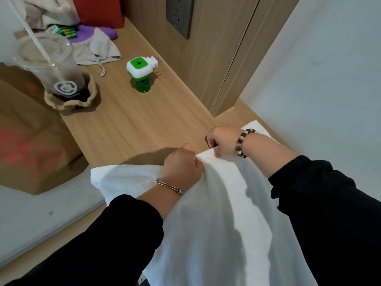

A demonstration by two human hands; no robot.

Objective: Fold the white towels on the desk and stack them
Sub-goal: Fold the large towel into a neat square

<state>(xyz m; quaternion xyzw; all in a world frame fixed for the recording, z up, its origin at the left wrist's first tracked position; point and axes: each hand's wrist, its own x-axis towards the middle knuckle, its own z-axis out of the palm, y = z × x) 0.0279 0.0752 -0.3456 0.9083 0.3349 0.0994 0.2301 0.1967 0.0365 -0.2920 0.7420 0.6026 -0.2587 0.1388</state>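
**Both hands gripping the towel's far edge**

The fingers (196, 162) of my left hand (181, 164) are curled tight round the far edge of the white towel (216, 213), bunching it, with the knuckles up. Just to the right and a little farther off, my right hand (223, 140) bends down at the wrist and its fingertips pinch the same edge. The 2 hands sit close together but do not touch.

A silver bangle (169, 185) rings my left wrist and a beaded bracelet (241, 143) my right. Both forearms reach in from the near side in black sleeves (321, 195).

The towel drapes from my grip down toward me, between the arms. More white cloth lies flat on the wooden desk (134, 120) left of my left wrist. Farther left stand a green plug-in device (141, 73) and a plastic cup (55, 69).
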